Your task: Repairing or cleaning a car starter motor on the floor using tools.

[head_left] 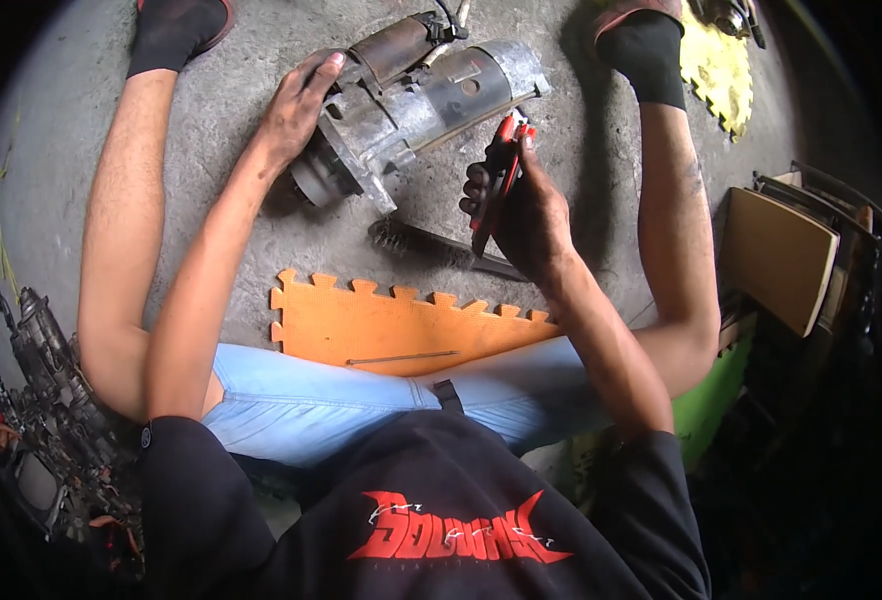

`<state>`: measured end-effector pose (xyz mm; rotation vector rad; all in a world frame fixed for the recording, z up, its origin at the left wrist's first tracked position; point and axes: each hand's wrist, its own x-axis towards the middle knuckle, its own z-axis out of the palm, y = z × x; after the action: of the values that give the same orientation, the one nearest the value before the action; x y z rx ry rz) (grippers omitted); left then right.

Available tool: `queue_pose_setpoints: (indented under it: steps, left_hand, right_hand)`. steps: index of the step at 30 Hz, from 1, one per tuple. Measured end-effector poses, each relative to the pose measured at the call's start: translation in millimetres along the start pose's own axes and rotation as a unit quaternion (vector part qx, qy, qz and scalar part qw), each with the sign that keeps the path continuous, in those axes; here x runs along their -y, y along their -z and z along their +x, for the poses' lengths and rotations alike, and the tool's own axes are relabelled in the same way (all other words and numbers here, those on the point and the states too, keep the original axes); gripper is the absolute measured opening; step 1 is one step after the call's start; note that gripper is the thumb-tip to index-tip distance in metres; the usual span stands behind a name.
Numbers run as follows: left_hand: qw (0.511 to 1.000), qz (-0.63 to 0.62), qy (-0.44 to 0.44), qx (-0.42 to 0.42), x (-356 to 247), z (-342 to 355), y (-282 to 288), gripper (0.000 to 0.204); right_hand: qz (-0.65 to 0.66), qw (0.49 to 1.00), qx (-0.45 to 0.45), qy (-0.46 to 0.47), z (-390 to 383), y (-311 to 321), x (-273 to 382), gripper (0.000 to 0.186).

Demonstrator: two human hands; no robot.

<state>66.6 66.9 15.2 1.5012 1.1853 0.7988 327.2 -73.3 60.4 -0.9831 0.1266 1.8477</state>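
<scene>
A starter motor [416, 105] with a grey metal housing and a smaller cylinder on its upper side lies aslant on the concrete floor between my legs. My left hand [301, 105] grips its near-left end, fingers over the housing and thumb hidden. Just right of the motor, my right hand [526, 200] is closed around red-handled pliers [508, 175], held upright in the fist. The pliers' tip is close to the motor's lower right side; I cannot tell if they touch. Below my right hand lies a dark brush [431, 245] with its bristles to the left.
An orange foam mat [391, 320] with a thin metal rod [403, 357] on it lies near my lap. Dark machine parts [51, 350] are heaped at left. A cardboard piece [776, 255] leans at right, and a yellow mat [716, 70] lies at far right.
</scene>
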Motion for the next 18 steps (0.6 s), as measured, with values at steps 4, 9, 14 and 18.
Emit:
queue_pose_setpoints:
  steps: [4, 9, 14, 18]
  left_hand:
    - [1.000, -0.015, -0.002, 0.003, 8.6, 1.8, 8.0, 0.060]
    - [0.997, -0.023, -0.065, -0.028, 11.6, -2.2, 1.9, 0.061]
    - [0.999, -0.029, 0.042, -0.015, -5.8, -5.9, -0.9, 0.059]
    - [1.000, -0.020, 0.011, -0.014, 5.1, -4.3, 1.1, 0.058]
  right_hand:
    - [-0.023, 0.998, -0.016, 0.058, 3.3, 0.5, -8.6, 0.027]
    - [-0.059, 0.994, -0.037, 0.084, -2.3, -12.9, -11.1, 0.029]
    - [-0.063, 0.991, -0.024, 0.112, -1.8, -12.2, -10.7, 0.027]
    - [-0.075, 0.991, -0.024, 0.110, -2.8, -15.1, -10.2, 0.026]
